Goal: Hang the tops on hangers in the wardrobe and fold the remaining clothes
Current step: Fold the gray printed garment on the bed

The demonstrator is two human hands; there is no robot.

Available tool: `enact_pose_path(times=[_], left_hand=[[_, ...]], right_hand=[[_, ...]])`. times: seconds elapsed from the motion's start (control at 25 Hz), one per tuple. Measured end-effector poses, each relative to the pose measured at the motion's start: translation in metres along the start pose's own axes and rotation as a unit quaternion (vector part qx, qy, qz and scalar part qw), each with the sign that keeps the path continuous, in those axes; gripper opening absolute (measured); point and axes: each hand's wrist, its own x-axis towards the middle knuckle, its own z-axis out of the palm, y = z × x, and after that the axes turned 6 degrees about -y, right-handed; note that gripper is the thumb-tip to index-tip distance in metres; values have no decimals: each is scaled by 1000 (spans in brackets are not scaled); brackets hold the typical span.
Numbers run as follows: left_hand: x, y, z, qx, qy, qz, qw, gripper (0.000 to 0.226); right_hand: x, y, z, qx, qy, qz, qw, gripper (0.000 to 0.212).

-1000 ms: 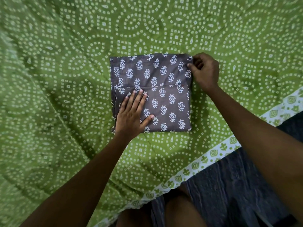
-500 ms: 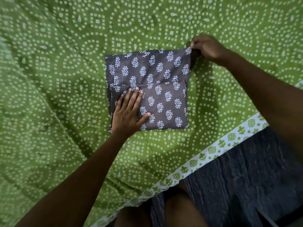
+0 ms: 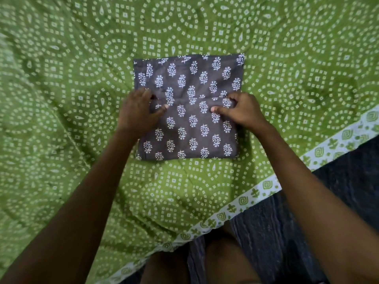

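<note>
Green dotted bedsheet [image 3: 61,119] spread wide, white border at its near edge. Folded grey leaf-print garment [image 3: 190,128] lies flat at its middle. Left hand [image 3: 137,113] pinches the cloth's left edge at the crosswise fold; right hand [image 3: 242,111] pinches the right edge.
</note>
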Motion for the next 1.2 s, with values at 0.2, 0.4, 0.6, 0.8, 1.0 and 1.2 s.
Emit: enact_pose_path(times=[0.2, 0.4, 0.6, 0.8, 1.0, 1.2], left_hand=[[4, -2, 0, -122, -28, -23, 992, 29], [5, -10, 13, -37, 68, 56, 995, 31], [-8, -45, 18, -62, 10, 271, 961, 32], [11, -36, -2, -210, -94, 209, 951, 35], [20, -32, -25, -502, -188, -64, 842, 52], [34, -2, -35, -603, -50, -154, 781, 73]], right_hand=[[-8, 24, 14, 337, -3, 6, 942, 21], [-25, 34, 37, 74, 241, -60, 966, 19], [-43, 84, 16, -403, 67, -367, 836, 65], [-17, 62, 5, -407, -52, -420, 809, 59], [-4, -15, -8, 208, -77, -136, 966, 11], [45, -30, -11, 399, 135, 60, 905, 34]])
